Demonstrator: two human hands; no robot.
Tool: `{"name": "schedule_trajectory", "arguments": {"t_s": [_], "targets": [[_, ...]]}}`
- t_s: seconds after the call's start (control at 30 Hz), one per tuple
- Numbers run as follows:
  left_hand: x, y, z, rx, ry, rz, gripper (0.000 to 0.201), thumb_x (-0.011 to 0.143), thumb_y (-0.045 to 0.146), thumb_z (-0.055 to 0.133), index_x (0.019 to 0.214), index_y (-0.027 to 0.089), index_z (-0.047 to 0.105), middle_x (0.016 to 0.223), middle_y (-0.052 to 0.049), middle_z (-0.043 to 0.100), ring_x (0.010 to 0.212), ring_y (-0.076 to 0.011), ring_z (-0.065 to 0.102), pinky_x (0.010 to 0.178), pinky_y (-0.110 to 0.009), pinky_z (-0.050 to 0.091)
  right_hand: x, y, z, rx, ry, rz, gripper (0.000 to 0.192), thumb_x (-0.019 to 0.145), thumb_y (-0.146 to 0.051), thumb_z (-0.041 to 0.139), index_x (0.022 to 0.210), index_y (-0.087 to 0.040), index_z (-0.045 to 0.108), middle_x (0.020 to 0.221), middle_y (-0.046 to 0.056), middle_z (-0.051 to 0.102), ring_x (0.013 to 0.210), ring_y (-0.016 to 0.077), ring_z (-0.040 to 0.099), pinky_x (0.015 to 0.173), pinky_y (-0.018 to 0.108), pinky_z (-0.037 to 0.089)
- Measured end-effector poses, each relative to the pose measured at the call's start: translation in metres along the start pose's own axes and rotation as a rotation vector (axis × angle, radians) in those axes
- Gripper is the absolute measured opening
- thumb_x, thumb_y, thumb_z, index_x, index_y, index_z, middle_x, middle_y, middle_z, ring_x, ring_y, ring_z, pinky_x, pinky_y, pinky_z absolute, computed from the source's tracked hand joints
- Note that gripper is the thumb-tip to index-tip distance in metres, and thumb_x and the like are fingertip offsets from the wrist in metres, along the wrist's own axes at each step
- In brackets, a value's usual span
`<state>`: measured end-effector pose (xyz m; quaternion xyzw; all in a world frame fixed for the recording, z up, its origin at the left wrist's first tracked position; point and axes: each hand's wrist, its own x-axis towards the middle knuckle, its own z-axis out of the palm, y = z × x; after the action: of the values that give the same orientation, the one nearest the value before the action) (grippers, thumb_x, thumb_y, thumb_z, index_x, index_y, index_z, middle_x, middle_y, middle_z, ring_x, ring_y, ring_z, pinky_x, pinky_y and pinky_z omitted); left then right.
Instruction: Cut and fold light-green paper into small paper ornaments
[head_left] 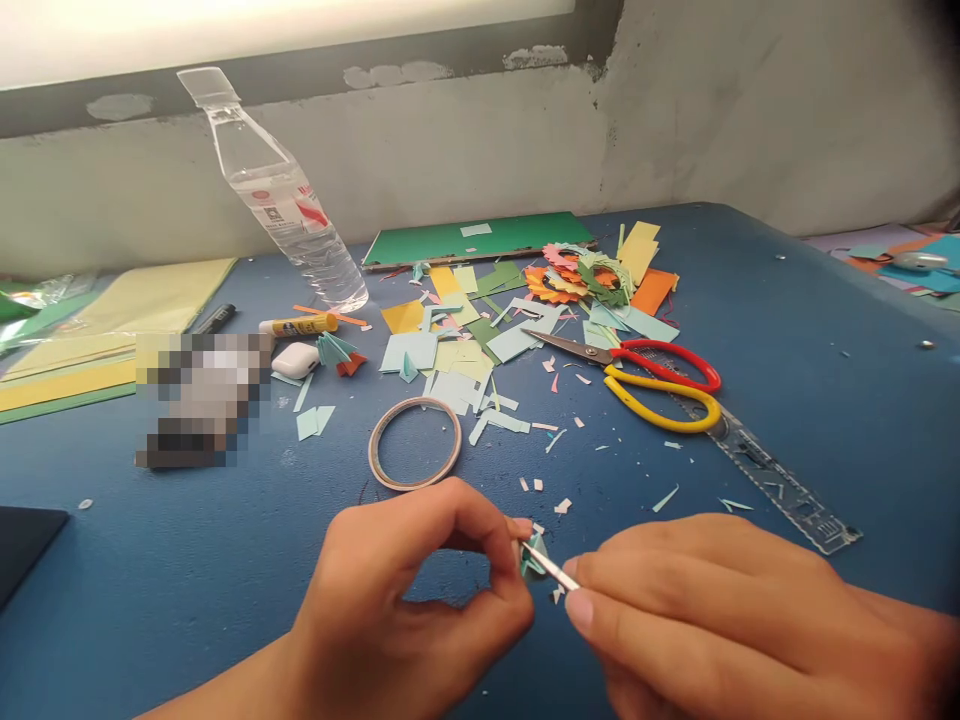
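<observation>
Near the front edge of the blue desk (787, 330), the left hand (405, 600) pinches a tiny folded teal paper piece (531, 562) between thumb and fingertips. The right hand (712, 610) pinches a thin white strip (551, 566) that touches the paper. A tape ring (414, 443) lies just behind the hands.

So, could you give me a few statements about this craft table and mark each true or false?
1. The left hand pinches a small teal paper piece. True.
2. The scissors lie in the right hand. False: they rest on the table; the hand holds a thin strip.
3. The water bottle leans tilted. True.
4. The tape ring sits on the bottle. False: it lies flat on the table.
</observation>
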<state>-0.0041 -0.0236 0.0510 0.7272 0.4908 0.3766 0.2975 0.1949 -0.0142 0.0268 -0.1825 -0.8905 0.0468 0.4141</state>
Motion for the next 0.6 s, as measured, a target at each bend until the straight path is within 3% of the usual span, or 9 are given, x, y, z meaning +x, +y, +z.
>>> {"name": "schedule_trajectory", "arguments": {"t_s": [0.23,0.37,0.6], "targets": [[0.002,-0.004,-0.001,-0.029,0.003,-0.008,0.022,0.062,0.001,0.062,0.062,0.022,0.057,0.062,0.008,0.070,0.060,-0.0082,0.070,0.058,-0.008,0.052,0.006,-0.014,-0.004,-0.107,0.063,0.135,0.010,0.083,-0.021,0.065,0.074,-0.017,0.064,0.065,-0.002,0.069,0.054,0.0099,0.065,0.059,0.014,0.057],[0.002,-0.003,0.001,-0.074,0.001,-0.025,0.020,0.067,0.003,0.062,0.064,0.022,0.057,0.066,0.007,0.072,0.060,-0.0085,0.070,0.059,-0.009,0.054,0.001,-0.012,-0.002,0.018,0.039,0.221,0.002,0.084,-0.022,0.064,0.084,-0.020,0.063,0.069,-0.004,0.070,0.055,0.0088,0.065,0.060,0.013,0.056],[0.002,-0.004,0.001,-0.085,-0.025,-0.001,0.020,0.069,0.003,0.062,0.069,0.023,0.060,0.071,0.009,0.074,0.064,-0.0074,0.071,0.061,-0.006,0.054,0.000,-0.003,-0.003,0.100,0.007,0.195,0.008,0.081,-0.012,0.064,0.087,-0.017,0.063,0.069,-0.004,0.068,0.057,0.0071,0.064,0.061,0.012,0.054]]}}
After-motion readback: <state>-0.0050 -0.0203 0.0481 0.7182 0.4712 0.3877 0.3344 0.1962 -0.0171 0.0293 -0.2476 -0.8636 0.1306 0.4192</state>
